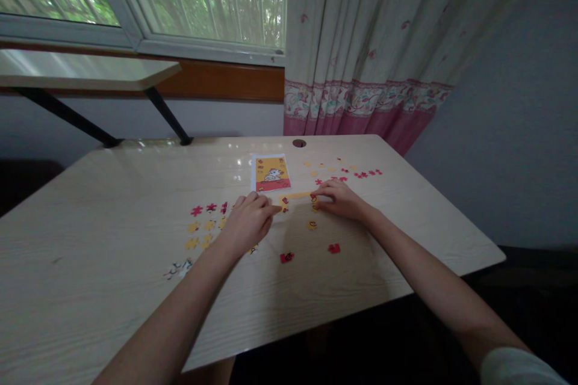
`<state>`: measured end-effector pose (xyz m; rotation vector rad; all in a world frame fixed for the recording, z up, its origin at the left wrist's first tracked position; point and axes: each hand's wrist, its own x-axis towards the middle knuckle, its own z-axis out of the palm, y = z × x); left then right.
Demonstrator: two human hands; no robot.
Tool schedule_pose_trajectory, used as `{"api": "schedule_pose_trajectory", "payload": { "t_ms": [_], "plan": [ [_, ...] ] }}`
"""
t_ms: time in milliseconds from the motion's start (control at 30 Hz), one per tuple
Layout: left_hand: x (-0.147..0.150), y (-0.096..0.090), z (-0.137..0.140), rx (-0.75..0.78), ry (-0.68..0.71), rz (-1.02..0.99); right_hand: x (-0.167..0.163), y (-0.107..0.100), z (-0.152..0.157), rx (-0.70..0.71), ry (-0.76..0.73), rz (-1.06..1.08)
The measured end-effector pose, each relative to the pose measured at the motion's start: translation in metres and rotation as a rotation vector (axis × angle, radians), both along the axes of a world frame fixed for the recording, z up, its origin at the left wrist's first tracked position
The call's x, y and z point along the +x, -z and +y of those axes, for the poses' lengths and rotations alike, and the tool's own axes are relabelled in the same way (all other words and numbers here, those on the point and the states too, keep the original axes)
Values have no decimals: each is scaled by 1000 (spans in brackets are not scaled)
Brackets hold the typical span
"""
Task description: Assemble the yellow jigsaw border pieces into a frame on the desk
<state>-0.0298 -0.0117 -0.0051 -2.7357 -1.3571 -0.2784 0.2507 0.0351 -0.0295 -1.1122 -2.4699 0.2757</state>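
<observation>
My left hand [253, 219] reaches in from the left, its fingertips closed together at the left side of a partly joined jigsaw frame [295, 195]. The fingertips touch a yellow puzzle piece [285, 209] with a red mark; the thumb is mostly hidden. On the other side, my right hand [341, 198] has thumb and index finger around a yellow puzzle piece [314, 199] at the frame's upper right corner. Just below lies a loose yellow piece [312, 225]. Two red pieces, one on the left [286, 257] and one on the right [333, 248], lie nearer me.
A picture card [272, 173] with a white cartoon animal lies behind the frame. Rows of red and yellow pieces [193, 227] and white pieces [180, 267] are on the left, partly behind my arm. More red pieces [368, 174] lie at right. A raised shelf [90, 70] stands back left.
</observation>
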Motion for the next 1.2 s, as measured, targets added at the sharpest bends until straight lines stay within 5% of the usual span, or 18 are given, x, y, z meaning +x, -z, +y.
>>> {"api": "schedule_pose_trajectory", "payload": {
  "t_ms": [600,867,1200],
  "plan": [
    [0,0,0,4,14,-7,1,-7,-3,1,-23,31],
    [1,-2,-1,17,10,-7,-25,-31,-34,-181,-198,-77],
    [1,-2,0,13,14,-22,-26,-30,-34,-357,-146,-81]
  ]
}}
